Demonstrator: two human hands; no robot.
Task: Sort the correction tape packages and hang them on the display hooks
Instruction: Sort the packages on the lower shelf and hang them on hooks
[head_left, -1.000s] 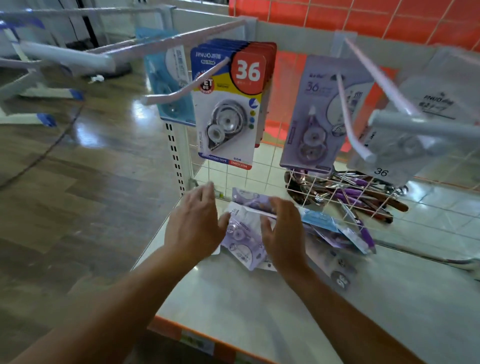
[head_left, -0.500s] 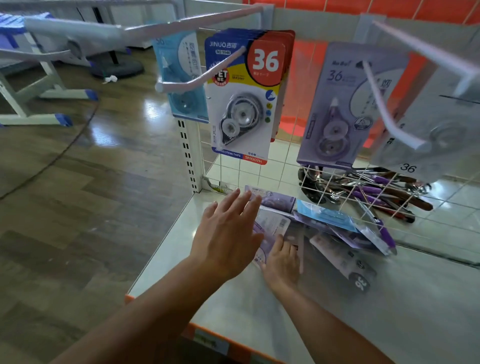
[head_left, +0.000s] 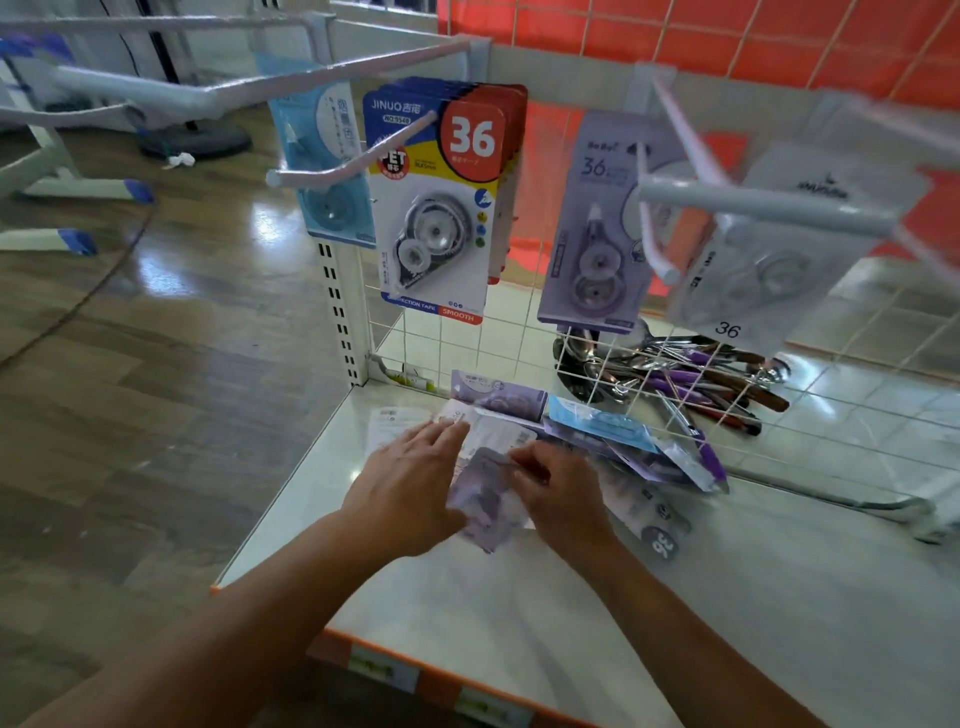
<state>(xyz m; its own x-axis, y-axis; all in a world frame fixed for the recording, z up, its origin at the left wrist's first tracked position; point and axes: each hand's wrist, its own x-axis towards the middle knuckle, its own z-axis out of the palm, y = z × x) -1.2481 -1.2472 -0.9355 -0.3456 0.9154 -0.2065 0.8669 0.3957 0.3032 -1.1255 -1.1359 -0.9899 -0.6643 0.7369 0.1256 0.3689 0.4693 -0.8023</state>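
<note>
One lilac package (head_left: 485, 499) of correction tape sits tilted between the two hands at the near middle of the white shelf (head_left: 597, 639); whether it is touching the shelf I cannot tell; the right hand (head_left: 563, 501) pinches its upper edge with curled fingers; the left hand (head_left: 408, 483) lies against its left side with fingers stretched straight, their tips resting on a white package (head_left: 498, 434) that lies flat; just beyond and to the right, a loose pile (head_left: 613, 436) of lilac and blue packages overlaps on the shelf, with a grey card (head_left: 660, 525) marked 36 near the right wrist; above, a stack of red, blue and yellow packages (head_left: 441, 208) hangs on a white hook (head_left: 358, 163); a blue package (head_left: 332, 171) hangs to its left, a lilac hanging package (head_left: 597, 234) to its right, and a blurred grey package (head_left: 769, 260) further right; behind the wire grid (head_left: 467, 358) lies cutlery (head_left: 685, 379) with purple handles; wooden floor (head_left: 130, 389) fills the left.
</note>
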